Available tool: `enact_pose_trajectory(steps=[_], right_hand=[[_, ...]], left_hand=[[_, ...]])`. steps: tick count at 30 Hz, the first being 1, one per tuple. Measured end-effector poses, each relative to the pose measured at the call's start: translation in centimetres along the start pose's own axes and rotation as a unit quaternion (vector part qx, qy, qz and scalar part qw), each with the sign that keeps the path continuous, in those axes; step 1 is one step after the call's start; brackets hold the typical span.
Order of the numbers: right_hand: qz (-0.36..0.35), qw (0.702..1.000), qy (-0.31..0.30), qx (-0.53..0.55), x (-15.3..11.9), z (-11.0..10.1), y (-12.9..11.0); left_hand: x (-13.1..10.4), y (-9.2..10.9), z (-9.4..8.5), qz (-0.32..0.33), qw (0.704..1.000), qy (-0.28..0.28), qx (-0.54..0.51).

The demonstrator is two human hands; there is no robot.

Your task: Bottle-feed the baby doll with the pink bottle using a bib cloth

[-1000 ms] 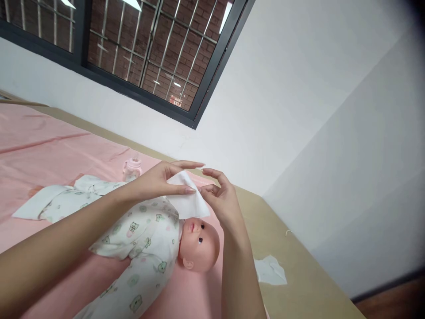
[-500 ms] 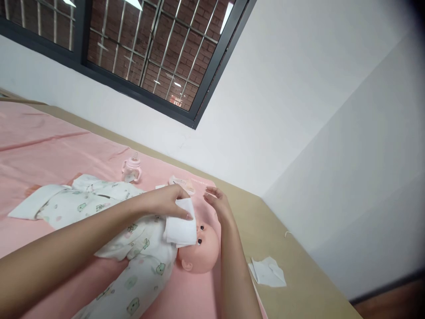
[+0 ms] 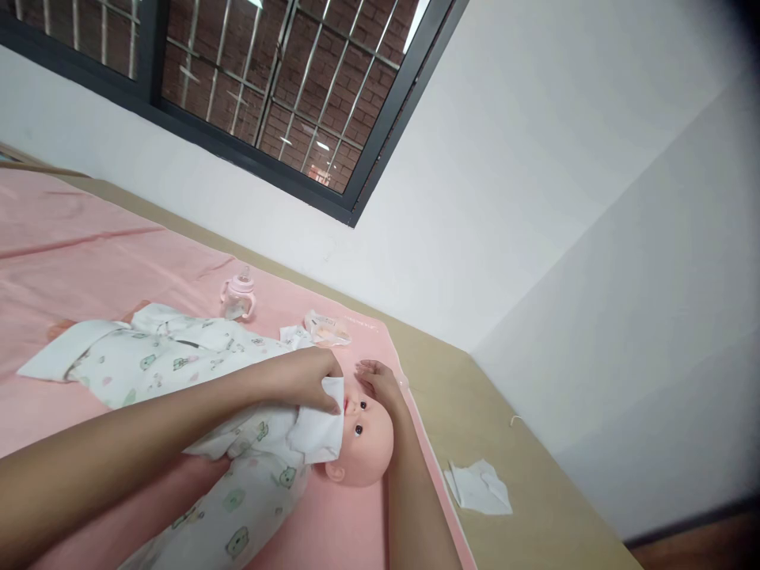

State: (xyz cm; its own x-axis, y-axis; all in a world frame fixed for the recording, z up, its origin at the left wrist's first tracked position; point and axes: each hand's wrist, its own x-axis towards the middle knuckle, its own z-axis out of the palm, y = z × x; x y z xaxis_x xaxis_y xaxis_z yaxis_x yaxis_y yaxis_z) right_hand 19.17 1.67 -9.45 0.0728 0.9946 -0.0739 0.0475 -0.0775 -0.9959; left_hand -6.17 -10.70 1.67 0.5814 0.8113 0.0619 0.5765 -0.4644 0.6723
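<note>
A baby doll (image 3: 365, 447) in white printed clothes (image 3: 178, 360) lies on its back on a pink sheet (image 3: 344, 514), its head toward the right. My left hand (image 3: 312, 380) pinches a folded white cloth (image 3: 317, 431) over the doll's neck and chin; the eyes and part of the mouth show. Beside the far side of the doll's head is my right hand (image 3: 380, 381), fingers apart and curved, with nothing in it.
A pink two-handled baby bottle (image 3: 238, 297) stands behind the doll. Near it lies a clear plastic packet (image 3: 326, 328). A crumpled white tissue (image 3: 480, 487) rests on the tan surface (image 3: 439, 380) at right. A wall and barred window (image 3: 279, 87) are behind.
My left hand has lowered the cloth toward the doll's neck, uncovering part of the mouth. My right hand has come down closer to the doll's head.
</note>
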Motion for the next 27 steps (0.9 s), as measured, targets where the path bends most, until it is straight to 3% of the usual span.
enact_pose_trajectory(steps=[20, 27], right_hand=[[-0.031, 0.997, -0.014, -0.064, 0.0, -0.6, 0.6], [-0.032, 0.996, -0.032, -0.078, 0.4, -1.1, 1.0]], left_hand=[[0.1, -0.4, 0.3, 0.007, 0.998, 0.022, 0.058], [0.5, -0.8, 0.4, 0.024, 0.995, 0.068, 0.072]])
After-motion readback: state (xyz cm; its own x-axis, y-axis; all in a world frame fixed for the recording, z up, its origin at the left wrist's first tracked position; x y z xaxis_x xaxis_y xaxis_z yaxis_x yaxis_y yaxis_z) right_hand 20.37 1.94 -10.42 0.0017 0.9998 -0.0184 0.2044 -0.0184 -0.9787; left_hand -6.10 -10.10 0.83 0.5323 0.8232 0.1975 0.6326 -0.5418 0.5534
